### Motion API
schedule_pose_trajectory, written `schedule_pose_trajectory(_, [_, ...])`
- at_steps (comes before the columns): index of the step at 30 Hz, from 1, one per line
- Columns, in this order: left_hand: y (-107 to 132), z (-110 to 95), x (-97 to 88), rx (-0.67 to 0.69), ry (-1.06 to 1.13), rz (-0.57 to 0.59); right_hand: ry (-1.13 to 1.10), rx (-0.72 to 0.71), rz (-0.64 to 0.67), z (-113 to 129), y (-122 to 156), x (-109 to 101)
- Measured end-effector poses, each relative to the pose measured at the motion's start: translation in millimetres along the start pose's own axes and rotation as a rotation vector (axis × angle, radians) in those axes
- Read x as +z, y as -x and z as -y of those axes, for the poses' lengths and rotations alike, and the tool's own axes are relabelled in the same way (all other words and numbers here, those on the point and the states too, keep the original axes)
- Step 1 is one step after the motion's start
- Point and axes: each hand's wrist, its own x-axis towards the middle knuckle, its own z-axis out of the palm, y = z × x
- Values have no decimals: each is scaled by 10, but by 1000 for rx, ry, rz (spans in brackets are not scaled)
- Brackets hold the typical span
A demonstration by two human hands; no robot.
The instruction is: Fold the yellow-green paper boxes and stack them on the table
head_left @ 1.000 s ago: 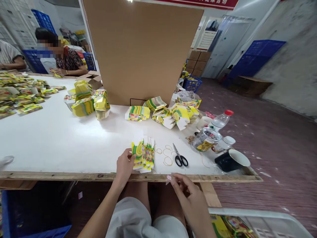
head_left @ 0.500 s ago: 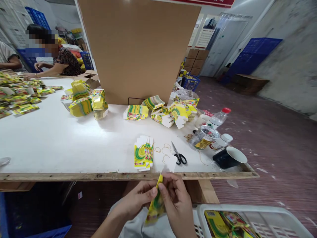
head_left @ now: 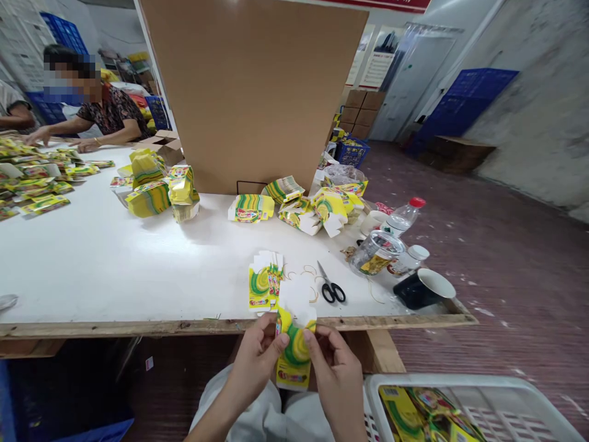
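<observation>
Between both hands, over my lap at the table edge, is a small yellow and green carton (head_left: 294, 359) with its white top flap standing up. My left hand (head_left: 260, 350) grips its left edge with thumb and fingers. My right hand (head_left: 334, 359) pinches the right edge. The carton's printed front faces me, and its top looks open. Just beyond it on the table lies a small stack of flat cartons (head_left: 261, 285), partly covered by the raised flap. Rubber bands (head_left: 311, 273) and black-handled scissors (head_left: 332, 291) lie to the right of the stack.
A white basket (head_left: 460, 383) with cartons stands at my lower right. A dark mug (head_left: 421, 291), a clear jar (head_left: 377, 252) and bottles line the table's right end. Carton bundles (head_left: 251, 209) sit before a tall cardboard panel (head_left: 253, 92). A co-worker (head_left: 110, 113) sits far left.
The carton has turned from edge-on to front-facing, and its upright flap now shows wide. My hands have spread to its two sides. The co-worker's arms have shifted over the table.
</observation>
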Motion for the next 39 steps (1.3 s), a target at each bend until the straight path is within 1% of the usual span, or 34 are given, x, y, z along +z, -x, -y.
schedule_pose_trajectory(3, [34, -51, -30, 40, -48, 9, -80, -15, -4, 5, -10, -6])
schedule_pose_trajectory(5, [58, -103, -67, 57, -96, 43, -128, -32, 63, 28, -29, -37])
schedule_pose_trajectory(7, [77, -148, -109, 47, -131, 102, -148, -42, 165, 55, -56, -90])
schedule_pose_trajectory(9, [90, -168, -140, 3, -101, 173, -157, -51, 233, 78, -84, -146])
schedule_pose_trajectory(10, [95, -167, -149, -23, -70, 202, -152, -55, 246, 85, -96, -169])
schedule_pose_trajectory(12, [101, -148, -152, -65, -7, 235, -113, -72, 235, 88, -110, -194])
schedule_pose_trajectory(14, [102, -124, -147, -88, 24, 224, -63, -91, 206, 76, -114, -195])
schedule_pose_trajectory(16, [93, -109, -146, -102, 27, 210, -38, -104, 141, 57, -115, -185])
schedule_pose_trajectory(19, [62, -103, -158, -112, -7, 245, -18, -116, 51, 53, -127, -197])
schedule_pose_trajectory(20, [49, -101, -163, -97, -34, 240, -5, -137, 51, 64, -135, -211])
schedule_pose_trajectory(22, [26, -94, -167, -39, -119, 185, 26, -173, 100, 105, -152, -244])
schedule_pose_trajectory(23, [18, -87, -165, -8, -170, 145, 39, -167, 136, 129, -159, -255])
schedule_pose_trajectory(25, [14, -69, -156, 31, -257, 96, 36, -72, 227, 171, -164, -259])
schedule_pose_trajectory(27, [24, -54, -146, 38, -290, 96, 9, 64, 322, 186, -159, -235])
schedule_pose_trajectory(28, [30, -51, -143, 33, -282, 111, 10, 103, 345, 182, -153, -218])
schedule_pose_trajectory(29, [37, -51, -142, 24, -262, 132, 32, 116, 348, 172, -147, -201])
schedule_pose_trajectory(31, [43, -63, -146, -5, -206, 159, 121, 84, 309, 144, -134, -170])
schedule_pose_trajectory(33, [40, -82, -155, -47, -150, 153, 185, 51, 284, 120, -125, -144])
schedule_pose_trajectory(35, [34, -94, -153, -86, -97, 130, 192, 29, 289, 111, -124, -117])
schedule_pose_trajectory(37, [32, -90, -124, -105, -56, 124, 209, -25, 243, 116, -134, -92])
schedule_pose_trajectory(39, [26, -70, -71, -102, -48, 146, 229, -98, 180, 129, -147, -108])
